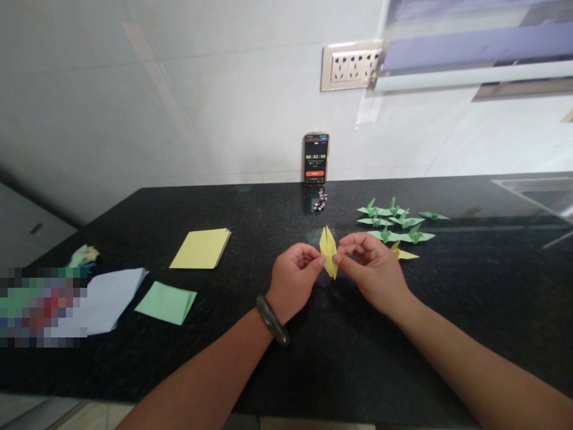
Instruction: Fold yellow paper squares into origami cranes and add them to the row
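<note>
A folded piece of yellow origami paper (328,251), narrow and pointed with a slit at its upper end, is held upright over the dark counter. My left hand (296,278), with a dark bangle at the wrist, pinches its left edge between thumb and curled fingers. On the opposite edge, the thumb and index finger of my right hand (373,266) grip the same paper. Just behind my right hand lie several green paper cranes (388,221) in rows. A yellow paper crane (406,255) is partly hidden by that hand.
A stack of yellow square paper (200,248) lies to the left, with a folded green sheet (166,303) and white paper (114,298) nearer. A phone (316,158) showing a timer leans on the wall, its beaded strap (320,200) below. A sink edge (528,197) is at right.
</note>
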A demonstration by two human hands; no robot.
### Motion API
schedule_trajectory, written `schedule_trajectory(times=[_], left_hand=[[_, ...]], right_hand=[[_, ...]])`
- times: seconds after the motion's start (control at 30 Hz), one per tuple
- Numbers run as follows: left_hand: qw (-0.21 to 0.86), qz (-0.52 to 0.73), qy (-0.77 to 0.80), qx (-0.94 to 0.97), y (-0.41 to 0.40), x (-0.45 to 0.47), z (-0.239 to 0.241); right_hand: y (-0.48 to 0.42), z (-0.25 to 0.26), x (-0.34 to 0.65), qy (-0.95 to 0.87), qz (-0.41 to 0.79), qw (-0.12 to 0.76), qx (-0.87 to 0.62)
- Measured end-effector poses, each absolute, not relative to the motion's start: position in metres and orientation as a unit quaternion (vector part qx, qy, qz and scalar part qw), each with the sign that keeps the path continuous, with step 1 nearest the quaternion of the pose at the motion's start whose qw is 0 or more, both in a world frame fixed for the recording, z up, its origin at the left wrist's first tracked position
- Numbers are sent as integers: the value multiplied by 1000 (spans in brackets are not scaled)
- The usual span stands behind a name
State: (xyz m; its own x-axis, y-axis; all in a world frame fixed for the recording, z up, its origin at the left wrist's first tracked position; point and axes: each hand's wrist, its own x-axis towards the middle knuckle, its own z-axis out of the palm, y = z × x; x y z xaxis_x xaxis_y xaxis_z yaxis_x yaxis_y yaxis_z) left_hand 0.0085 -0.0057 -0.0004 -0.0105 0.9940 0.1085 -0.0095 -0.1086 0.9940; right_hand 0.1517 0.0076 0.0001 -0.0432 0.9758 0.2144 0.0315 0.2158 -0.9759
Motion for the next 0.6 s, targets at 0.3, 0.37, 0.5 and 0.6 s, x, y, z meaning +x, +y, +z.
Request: schedule_trajectory(times=[0.3, 0.37, 0.5, 0.6], left_hand=[[473, 540, 466, 517, -5, 9, -1], [464, 538, 470, 524, -5, 9, -1], [459, 524, 475, 537, -4, 8, -3], [477, 504, 481, 536, -4, 7, -2]], right_hand=[[6, 1, 149, -566, 447, 536, -439], [6, 2, 148, -568, 441, 536, -442], [5, 3, 148, -582, 409, 531, -460], [5, 2, 149, -600, 377, 518, -479]])
